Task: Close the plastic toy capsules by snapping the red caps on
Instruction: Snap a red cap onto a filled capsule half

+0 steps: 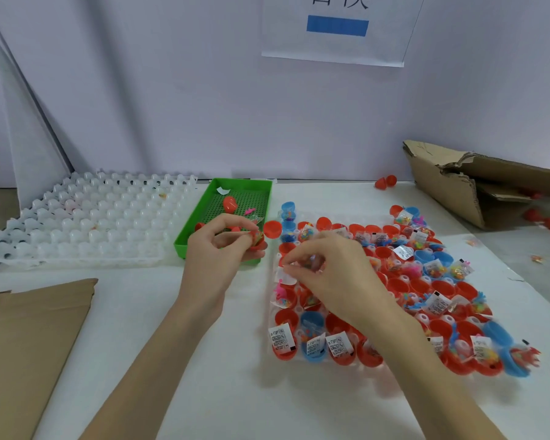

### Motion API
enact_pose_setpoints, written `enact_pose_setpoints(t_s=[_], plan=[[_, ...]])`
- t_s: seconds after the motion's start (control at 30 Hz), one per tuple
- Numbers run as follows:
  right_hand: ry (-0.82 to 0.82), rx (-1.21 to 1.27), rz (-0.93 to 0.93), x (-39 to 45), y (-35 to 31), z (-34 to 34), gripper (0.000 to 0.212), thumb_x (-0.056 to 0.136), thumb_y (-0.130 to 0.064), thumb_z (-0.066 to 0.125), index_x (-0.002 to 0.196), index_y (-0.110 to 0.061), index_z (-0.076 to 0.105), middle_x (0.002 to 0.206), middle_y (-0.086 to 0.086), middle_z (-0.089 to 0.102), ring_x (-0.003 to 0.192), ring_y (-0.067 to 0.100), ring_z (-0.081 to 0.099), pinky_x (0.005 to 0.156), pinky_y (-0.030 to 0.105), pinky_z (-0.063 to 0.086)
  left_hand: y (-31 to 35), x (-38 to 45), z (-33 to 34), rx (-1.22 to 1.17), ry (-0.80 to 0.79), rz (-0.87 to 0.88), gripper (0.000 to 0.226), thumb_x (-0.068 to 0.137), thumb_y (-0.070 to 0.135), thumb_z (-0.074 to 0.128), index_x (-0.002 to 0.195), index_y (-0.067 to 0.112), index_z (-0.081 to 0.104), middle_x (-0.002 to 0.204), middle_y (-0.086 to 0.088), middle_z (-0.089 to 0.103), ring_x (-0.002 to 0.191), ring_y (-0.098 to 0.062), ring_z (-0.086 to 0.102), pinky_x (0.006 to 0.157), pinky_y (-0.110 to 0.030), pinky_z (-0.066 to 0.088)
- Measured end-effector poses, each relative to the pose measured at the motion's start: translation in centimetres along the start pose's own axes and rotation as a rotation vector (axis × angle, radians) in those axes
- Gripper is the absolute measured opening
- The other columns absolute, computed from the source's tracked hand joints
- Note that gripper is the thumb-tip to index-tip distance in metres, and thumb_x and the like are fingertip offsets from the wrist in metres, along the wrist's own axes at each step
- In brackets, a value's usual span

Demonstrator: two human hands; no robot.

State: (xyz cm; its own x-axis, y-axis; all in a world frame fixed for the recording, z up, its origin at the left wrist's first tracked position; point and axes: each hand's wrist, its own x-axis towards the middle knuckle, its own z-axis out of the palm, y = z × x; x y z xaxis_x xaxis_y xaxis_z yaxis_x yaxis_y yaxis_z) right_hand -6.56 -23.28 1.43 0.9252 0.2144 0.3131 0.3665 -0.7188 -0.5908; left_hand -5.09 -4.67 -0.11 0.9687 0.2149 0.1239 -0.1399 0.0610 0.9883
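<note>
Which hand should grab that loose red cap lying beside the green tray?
Probably the right hand: the left hand already grips a red capsule half, and the red cap lies just above the right fingers.

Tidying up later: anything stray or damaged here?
Yes. Two red shells lie loose by the wall, the cardboard box is torn and collapsed, and small toy bits sit on the table's right edge.

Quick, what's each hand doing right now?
Left hand: grips a red capsule half.
Right hand: pinches a small clear toy packet.
</note>
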Motion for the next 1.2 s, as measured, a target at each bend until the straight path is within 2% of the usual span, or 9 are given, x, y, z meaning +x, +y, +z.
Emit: enact_pose_setpoints(t_s=[0.1, 0.23, 0.33, 0.43, 0.57, 0.73, 0.87, 1.03, 1.2], plan=[[-0.087, -0.091, 0.012, 0.2, -0.2, 0.7, 0.022, 0.09, -0.033, 0.078, 0.112, -0.034, 0.078, 0.096, -0.012, 0.058, 0.082, 0.003, 0.058, 0.085, 0.03, 0.054, 0.2, 0.2, -0.1, -0.045, 0.023, -0.033, 0.018, 0.097, -0.005, 0.063, 0.091, 0.006, 0.076, 0.082, -0.003, 0.079, 0.08, -0.03, 0.079, 0.091, -0.039, 0.062], [-0.088, -0.097, 0.006, 0.5, -0.3, 0.7, 0.013, 0.089, -0.028, 0.078, 0.1, -0.033, 0.078, 0.093, -0.013, 0.058, 0.079, 0.002, 0.055, 0.082, 0.037, 0.057, 0.6, 0.2, 0.1, -0.129, -0.013, -0.077, 0.008, 0.098, 0.006, 0.068, 0.095, 0.004, 0.075, 0.087, -0.008, 0.078, 0.085, -0.032, 0.079, 0.096, -0.045, 0.059], [-0.057, -0.055, -0.008, 0.4, -0.2, 0.6, 0.009, 0.088, -0.019, 0.078, 0.092, -0.028, 0.078, 0.085, -0.014, 0.062, 0.077, 0.002, 0.055, 0.078, 0.032, 0.056, 0.6, 0.0, 0.3, -0.078, -0.057, -0.051, 0.01, 0.094, 0.014, 0.076, 0.1, 0.006, 0.074, 0.09, -0.008, 0.08, 0.087, -0.029, 0.08, 0.094, -0.04, 0.059], [0.053, 0.101, -0.036, 0.5, -0.2, -0.3, 0.008, 0.088, -0.018, 0.079, 0.088, -0.026, 0.078, 0.081, -0.013, 0.068, 0.075, 0.008, 0.062, 0.068, 0.018, 0.051, 0.5, -0.2, 0.4, -0.033, -0.089, -0.016, 0.008, 0.096, 0.007, 0.072, 0.102, 0.001, 0.072, 0.091, -0.01, 0.08, 0.085, -0.028, 0.08, 0.088, -0.033, 0.063], [0.223, 0.459, -0.033, 0.6, -0.1, -1.8, 0.006, 0.088, -0.015, 0.08, 0.092, -0.02, 0.077, 0.083, -0.008, 0.075, 0.08, 0.011, 0.072, 0.074, 0.021, 0.058, 0.7, -0.5, 0.7, 0.019, -0.142, 0.027, 0.006, 0.099, 0.0, 0.066, 0.1, -0.001, 0.071, 0.091, -0.014, 0.08, 0.085, -0.028, 0.079, 0.074, -0.024, 0.062], [0.276, 0.615, -0.021, 0.5, -0.3, -1.7, 0.009, 0.088, -0.012, 0.079, 0.096, -0.013, 0.076, 0.087, -0.007, 0.077, 0.082, 0.01, 0.075, 0.077, 0.019, 0.059, 0.5, -0.9, 1.2, 0.132, -0.19, 0.138, 0.002, 0.098, 0.001, 0.067, 0.097, 0.002, 0.066, 0.086, -0.009, 0.08, 0.078, -0.019, 0.079, 0.068, -0.021, 0.061], [0.22, 0.528, -0.085, 0.6, -0.2, -1.6, 0.009, 0.088, -0.006, 0.078, 0.095, -0.011, 0.075, 0.086, -0.006, 0.076, 0.083, 0.011, 0.074, 0.079, 0.023, 0.059, 0.2, -1.0, 1.4, 0.228, -0.203, 0.202, 0.009, 0.098, 0.004, 0.069, 0.097, 0.011, 0.064, 0.087, -0.003, 0.081, 0.08, -0.018, 0.079, 0.076, -0.032, 0.065], [0.159, 0.293, -0.127, 0.6, 0.2, -1.8, 0.015, 0.089, -0.006, 0.076, 0.093, -0.02, 0.073, 0.086, -0.017, 0.073, 0.085, 0.002, 0.072, 0.079, 0.015, 0.056, 0.2, -1.0, 1.1, 0.22, -0.219, 0.175, 0.006, 0.098, 0.003, 0.069, 0.097, 0.008, 0.066, 0.086, -0.004, 0.081, 0.077, -0.02, 0.08, 0.073, -0.031, 0.065], [0.143, 0.21, -0.158, 0.7, 0.4, -1.7, 0.02, 0.09, -0.005, 0.075, 0.092, -0.024, 0.073, 0.087, -0.02, 0.071, 0.086, -0.002, 0.069, 0.076, 0.007, 0.051, 0.3, -1.0, 1.0, 0.209, -0.236, 0.166, 0.006, 0.098, 0.002, 0.068, 0.097, 0.007, 0.066, 0.086, -0.005, 0.081, 0.076, -0.021, 0.08, 0.072, -0.031, 0.065]])
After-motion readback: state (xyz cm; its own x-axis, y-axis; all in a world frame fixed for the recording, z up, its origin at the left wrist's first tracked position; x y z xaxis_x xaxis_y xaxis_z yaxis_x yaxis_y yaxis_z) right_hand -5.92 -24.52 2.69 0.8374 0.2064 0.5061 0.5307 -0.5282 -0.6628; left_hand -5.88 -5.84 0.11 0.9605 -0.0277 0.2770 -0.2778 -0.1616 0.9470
